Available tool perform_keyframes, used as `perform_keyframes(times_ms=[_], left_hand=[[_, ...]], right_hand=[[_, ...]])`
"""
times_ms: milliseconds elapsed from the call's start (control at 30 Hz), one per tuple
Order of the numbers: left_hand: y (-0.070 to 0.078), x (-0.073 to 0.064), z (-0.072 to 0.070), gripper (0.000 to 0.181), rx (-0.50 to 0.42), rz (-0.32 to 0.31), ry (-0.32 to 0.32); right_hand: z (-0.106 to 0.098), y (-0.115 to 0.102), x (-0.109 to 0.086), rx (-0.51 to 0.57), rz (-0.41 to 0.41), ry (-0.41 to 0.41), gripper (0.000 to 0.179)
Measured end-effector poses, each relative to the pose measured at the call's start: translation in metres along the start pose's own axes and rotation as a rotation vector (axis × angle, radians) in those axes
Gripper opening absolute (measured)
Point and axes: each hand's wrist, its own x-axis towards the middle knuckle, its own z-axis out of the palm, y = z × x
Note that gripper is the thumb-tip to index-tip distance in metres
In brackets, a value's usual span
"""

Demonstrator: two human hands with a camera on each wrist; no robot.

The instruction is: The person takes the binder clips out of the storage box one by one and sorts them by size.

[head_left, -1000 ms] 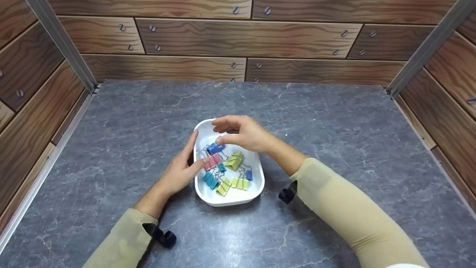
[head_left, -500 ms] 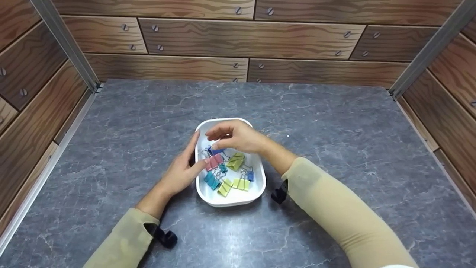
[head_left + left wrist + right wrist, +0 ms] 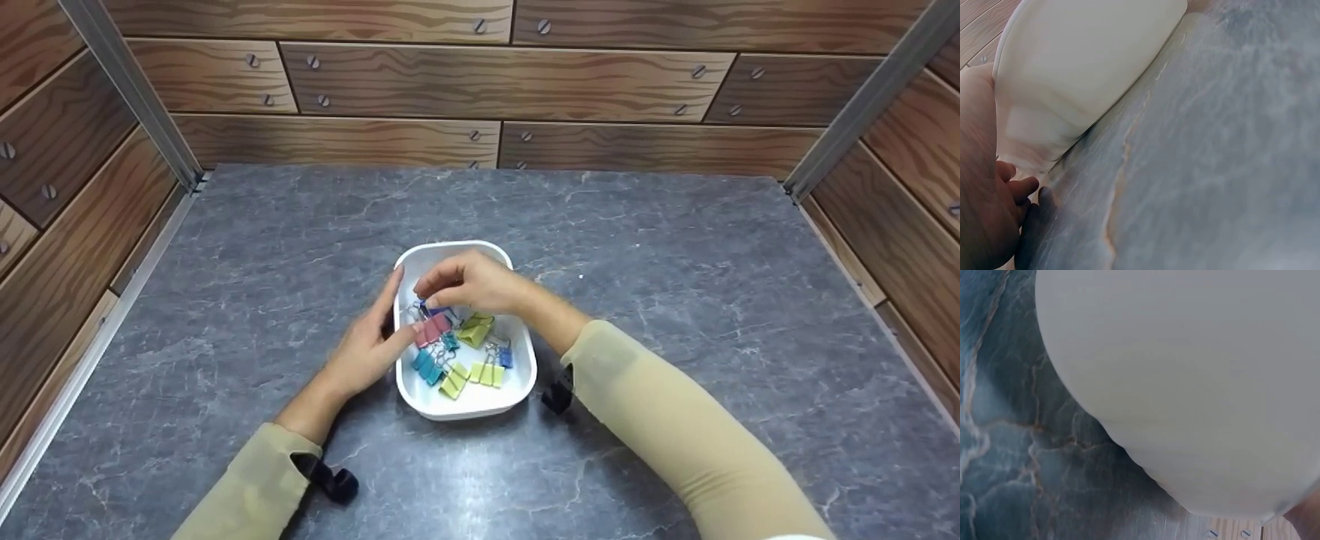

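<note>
A white plastic tub (image 3: 517,390) holds several binder clips. My left hand (image 3: 360,349) holds its left side, thumb over the rim, fingers along the outer wall; the left wrist view shows that white wall (image 3: 1089,62) beside the fingers. My right hand (image 3: 480,285) reaches into the tub's far half, fingers bent. Its thumb and fingertips are right at a blue binder clip (image 3: 442,309), which they partly cover; I cannot tell whether they pinch it. Close by lie a pink clip (image 3: 435,328) and a lime-green clip (image 3: 475,328). Only the tub's outside (image 3: 1185,382) fills the right wrist view.
Nearer the tub's front are teal clips (image 3: 428,366), two yellow clips (image 3: 487,374) and a small blue clip (image 3: 505,357). The tub stands on a grey marbled tabletop (image 3: 675,300), with wood-patterned panels (image 3: 390,82) at the back and sides.
My right hand has moved down and slightly left into the tub, its fingertips coming to the blue binder clip. The left hand keeps its hold on the tub's side.
</note>
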Motion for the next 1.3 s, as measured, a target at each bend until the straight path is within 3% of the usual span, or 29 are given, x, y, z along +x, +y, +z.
perform_keyframes(times_ms=[667, 933, 1300], left_hand=[[-0.001, 0.002, 0.002, 0.087, 0.026, -0.011, 0.0], [0.0, 0.001, 0.002, 0.088, 0.027, -0.027, -0.001], [-0.001, 0.001, 0.001, 0.088, 0.009, -0.019, -0.003]], right_hand=[[0.007, 0.001, 0.0, -0.025, 0.016, 0.107, 0.014], [0.006, -0.004, -0.004, 0.058, 0.048, 0.204, 0.014], [-0.011, -0.024, -0.019, 0.235, -0.024, 0.28, 0.017]])
